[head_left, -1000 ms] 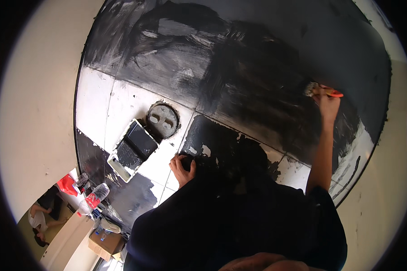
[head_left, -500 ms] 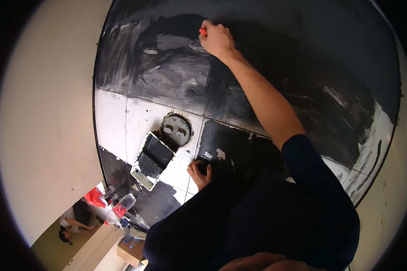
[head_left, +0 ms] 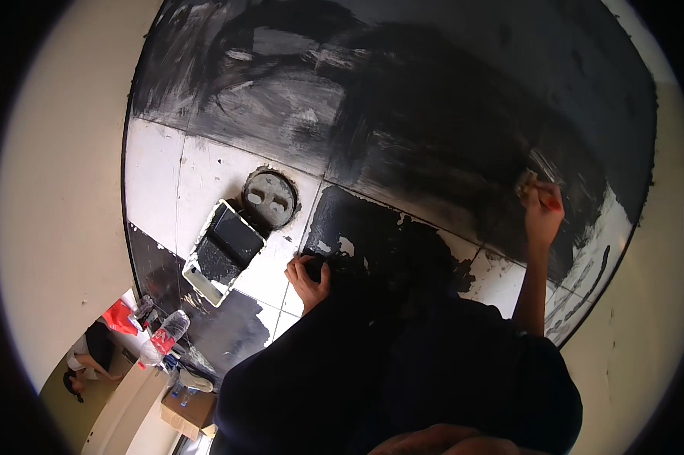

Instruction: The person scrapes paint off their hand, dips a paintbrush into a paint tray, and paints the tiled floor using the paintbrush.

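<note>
My right hand (head_left: 544,216) is closed around a paintbrush (head_left: 551,203) with a red-orange handle. Its pale bristles (head_left: 525,181) touch the black-smeared tiled floor (head_left: 425,163) at the right. Curled fingers show on my left hand (head_left: 309,282), bent about something dark that blends into my dark clothing. It is low over the floor, beside a glossy black patch (head_left: 372,227). Left of that hand stands a white-rimmed paint tray (head_left: 219,254) with black paint in it. A round grey drain cover (head_left: 270,199) lies just behind the tray.
White tiles (head_left: 149,163) show bare at the left. A beige wall (head_left: 61,189) borders the floor. At the lower left are a plastic bottle (head_left: 164,339) with a red label, a red bag (head_left: 120,317) and a cardboard box (head_left: 188,412). Another person (head_left: 92,364) is beyond the doorway.
My right hand has swept the brush from the far middle of the floor to the right and nearer. My left hand keeps its curled pose. The view has shifted slightly.
</note>
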Demonstrator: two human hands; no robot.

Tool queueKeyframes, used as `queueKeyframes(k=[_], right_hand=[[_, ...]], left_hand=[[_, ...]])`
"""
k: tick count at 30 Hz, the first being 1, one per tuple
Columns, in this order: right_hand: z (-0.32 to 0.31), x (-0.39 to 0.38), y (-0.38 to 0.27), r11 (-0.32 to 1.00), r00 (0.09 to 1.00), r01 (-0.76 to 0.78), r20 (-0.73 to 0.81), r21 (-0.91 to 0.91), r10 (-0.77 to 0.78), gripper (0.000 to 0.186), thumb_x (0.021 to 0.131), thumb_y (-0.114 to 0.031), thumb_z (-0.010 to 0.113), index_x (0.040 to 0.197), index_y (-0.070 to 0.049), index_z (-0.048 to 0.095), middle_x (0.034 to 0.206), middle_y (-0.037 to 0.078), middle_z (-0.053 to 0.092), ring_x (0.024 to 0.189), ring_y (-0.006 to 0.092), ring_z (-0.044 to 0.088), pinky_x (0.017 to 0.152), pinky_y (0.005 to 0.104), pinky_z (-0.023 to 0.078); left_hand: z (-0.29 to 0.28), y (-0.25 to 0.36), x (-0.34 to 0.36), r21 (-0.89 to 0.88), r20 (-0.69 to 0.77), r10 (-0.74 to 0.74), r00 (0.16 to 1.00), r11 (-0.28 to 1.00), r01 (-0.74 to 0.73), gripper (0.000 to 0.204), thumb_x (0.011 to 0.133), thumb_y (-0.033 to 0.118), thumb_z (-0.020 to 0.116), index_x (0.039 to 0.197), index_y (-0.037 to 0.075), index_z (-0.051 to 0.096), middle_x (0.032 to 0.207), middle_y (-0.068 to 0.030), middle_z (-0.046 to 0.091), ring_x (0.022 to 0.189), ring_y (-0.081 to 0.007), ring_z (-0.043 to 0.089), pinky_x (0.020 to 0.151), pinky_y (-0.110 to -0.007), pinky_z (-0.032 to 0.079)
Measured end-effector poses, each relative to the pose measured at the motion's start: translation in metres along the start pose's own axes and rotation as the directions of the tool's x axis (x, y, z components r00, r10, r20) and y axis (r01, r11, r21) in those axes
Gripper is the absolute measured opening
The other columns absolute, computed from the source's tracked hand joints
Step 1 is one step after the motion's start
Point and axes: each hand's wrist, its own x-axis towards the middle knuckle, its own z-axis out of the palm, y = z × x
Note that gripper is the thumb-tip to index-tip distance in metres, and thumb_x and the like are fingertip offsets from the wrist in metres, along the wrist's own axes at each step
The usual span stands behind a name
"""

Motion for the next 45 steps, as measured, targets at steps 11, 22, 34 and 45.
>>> queueKeyframes(k=[11, 22, 34, 45], right_hand=[[0.231, -0.054, -0.124, 0.890, 0.832, 0.426, 0.314, 0.164, -0.457, 0.019, 0.084, -0.010, 0.068, 0.099, -0.009, 0.057, 0.077, 0.017, 0.068, 0.070, 0.0406, 0.068, 0.061, 0.0456, 0.055], [0.156, -0.043, -0.070, 0.878, 0.924, -0.143, 0.379, 0.457, -0.047, 0.005, 0.097, -0.005, 0.064, 0.097, -0.001, 0.062, 0.094, 0.007, 0.066, 0.088, 0.0142, 0.070, 0.070, 0.0283, 0.063], [0.155, -0.128, -0.092, 0.911, 0.827, 0.412, 0.410, 0.025, -0.385, 0.010, 0.090, -0.001, 0.067, 0.094, -0.003, 0.057, 0.073, 0.013, 0.067, 0.068, 0.0162, 0.070, 0.060, 0.0304, 0.052], [0.224, -0.105, -0.101, 0.934, 0.787, 0.069, 0.556, 0.351, -0.268, 0.007, 0.097, -0.002, 0.063, 0.099, 0.003, 0.060, 0.093, 0.011, 0.070, 0.084, 0.0166, 0.072, 0.073, 0.0270, 0.061]], left_hand=[[0.002, 0.003, -0.002, -0.017, 0.032, 0.027, 0.999, 0.999, -0.027, 0.037, 0.079, 0.019, 0.076, 0.109, 0.006, 0.060, 0.115, -0.0188, 0.055, 0.113, -0.0393, 0.050, 0.100, -0.050, 0.038], [-0.004, 0.000, 0.003, -0.042, 0.060, -0.017, 0.998, 0.999, 0.020, 0.039, 0.080, 0.020, 0.075, 0.113, 0.007, 0.060, 0.120, -0.0189, 0.053, 0.118, -0.0392, 0.047, 0.102, -0.050, 0.037], [-0.003, -0.004, -0.002, -0.026, 0.083, -0.025, 0.996, 0.999, 0.028, 0.041, 0.081, 0.023, 0.076, 0.114, 0.006, 0.059, 0.121, -0.0198, 0.051, 0.116, -0.0393, 0.047, 0.100, -0.050, 0.038], [-0.005, -0.004, -0.001, -0.067, 0.049, -0.002, 0.999, 0.998, 0.005, 0.040, 0.081, 0.021, 0.074, 0.115, 0.005, 0.060, 0.121, -0.0211, 0.052, 0.116, -0.0396, 0.047, 0.101, -0.050, 0.038]])
